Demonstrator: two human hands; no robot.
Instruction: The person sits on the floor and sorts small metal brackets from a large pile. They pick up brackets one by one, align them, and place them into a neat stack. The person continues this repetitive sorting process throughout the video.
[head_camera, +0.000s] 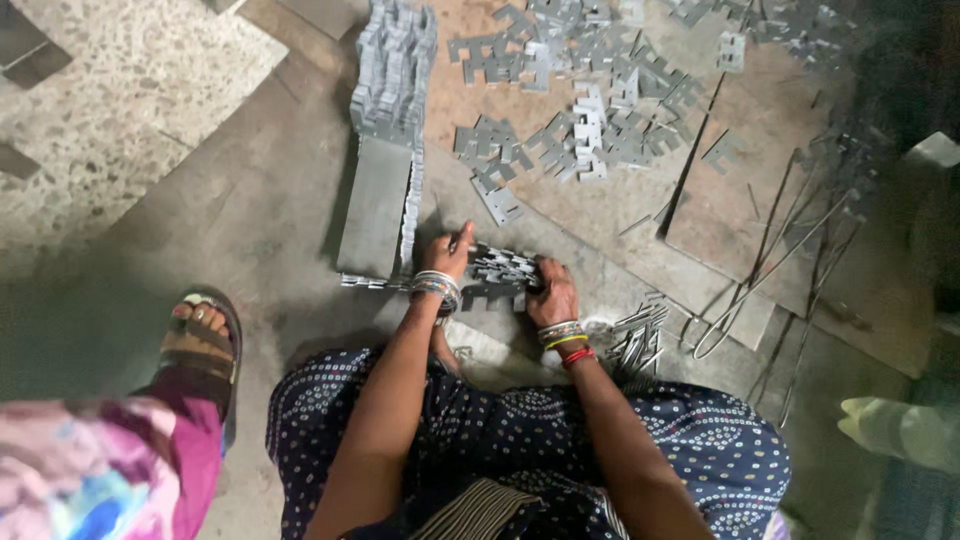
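On the floor (250, 230) before a seated person, the left hand (447, 256) and right hand (551, 291) close around the ends of a bundle of thin metal plates (498, 270), likely stiff, sharp-edged and heavy together.

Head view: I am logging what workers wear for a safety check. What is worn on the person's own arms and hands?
No gloves or sleeves: both forearms are bare. The left hand has a stack of thin silver and multicoloured bangles at the wrist. The right hand has patterned, yellow and red bangles at its wrist.
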